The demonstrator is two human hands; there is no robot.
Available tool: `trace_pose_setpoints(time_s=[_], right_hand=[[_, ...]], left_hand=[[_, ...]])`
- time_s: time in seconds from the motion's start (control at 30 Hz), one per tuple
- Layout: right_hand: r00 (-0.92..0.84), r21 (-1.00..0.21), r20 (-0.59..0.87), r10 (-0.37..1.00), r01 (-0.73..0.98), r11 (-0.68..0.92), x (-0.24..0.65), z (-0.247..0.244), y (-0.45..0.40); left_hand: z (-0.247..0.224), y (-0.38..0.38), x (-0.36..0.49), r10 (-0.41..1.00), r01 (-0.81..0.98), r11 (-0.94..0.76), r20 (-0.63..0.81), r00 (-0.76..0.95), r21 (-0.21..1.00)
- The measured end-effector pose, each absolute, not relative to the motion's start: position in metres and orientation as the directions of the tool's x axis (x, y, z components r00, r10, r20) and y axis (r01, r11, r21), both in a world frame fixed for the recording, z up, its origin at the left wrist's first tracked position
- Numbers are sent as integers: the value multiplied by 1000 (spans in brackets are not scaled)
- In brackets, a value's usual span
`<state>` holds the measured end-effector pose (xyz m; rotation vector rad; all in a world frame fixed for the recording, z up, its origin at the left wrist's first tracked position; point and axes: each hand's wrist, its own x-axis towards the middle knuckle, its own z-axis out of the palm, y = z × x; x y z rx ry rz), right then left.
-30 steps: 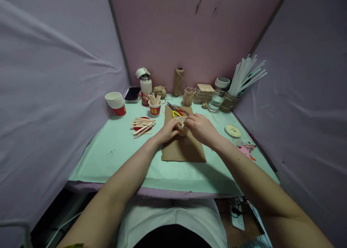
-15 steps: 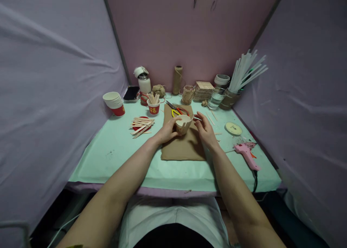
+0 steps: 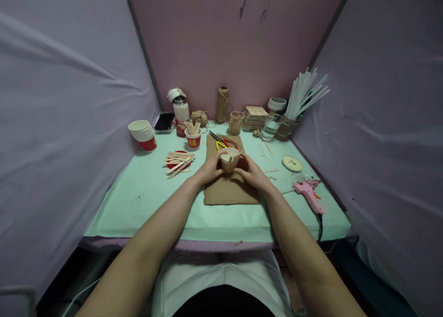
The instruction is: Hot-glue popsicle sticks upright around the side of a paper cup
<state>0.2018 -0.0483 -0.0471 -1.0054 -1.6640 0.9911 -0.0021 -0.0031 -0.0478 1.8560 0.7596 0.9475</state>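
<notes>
A small paper cup (image 3: 230,161) with pale strips on its side is held upright over a brown cardboard sheet (image 3: 230,194). My left hand (image 3: 210,168) grips the cup from the left, its fingers at the rim and its thumb low on the side. From the right, my right hand (image 3: 252,171) touches the cup with thumb and fingertips around its side. Just behind the cup, yellow-handled pliers (image 3: 220,145) and a red-handled tool (image 3: 231,142) lie on the cardboard.
Wooden sticks (image 3: 180,161) lie on a red plate at left, near stacked paper cups (image 3: 143,134) and a cup of sticks (image 3: 193,138). A glass of water (image 3: 270,128) stands behind right. A pink glue gun (image 3: 310,198) and round lid (image 3: 292,163) lie at right.
My right hand has moved left and closed in on the cup, which it now touches. My left hand still holds the cup. The whole view has shifted slightly.
</notes>
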Motion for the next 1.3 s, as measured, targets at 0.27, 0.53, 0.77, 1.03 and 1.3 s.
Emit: trace_pose_setpoints(time_s=[0.27,0.53,0.77,1.03,1.3], right_hand=[[-112,-899,340,934,253,358,199,-46,-50],[-46,-885,367,929,291,364,196,-41,-53],[-32,-872,379,925,321,368,194,-39,-55],[-48,-871,380,924,317,374,192,-39,-55],[-103,-836,389,916,379,397,191,-38,-57]], left_hand=[[-31,-6,-7,813,-161,-159,222,539,974],[-33,-5,-7,827,-167,-61,143,543,984],[-34,-7,-6,808,-130,-43,111,579,991],[-35,-8,-3,808,-129,-78,138,572,989],[-38,-10,-4,803,161,-408,269,532,899]])
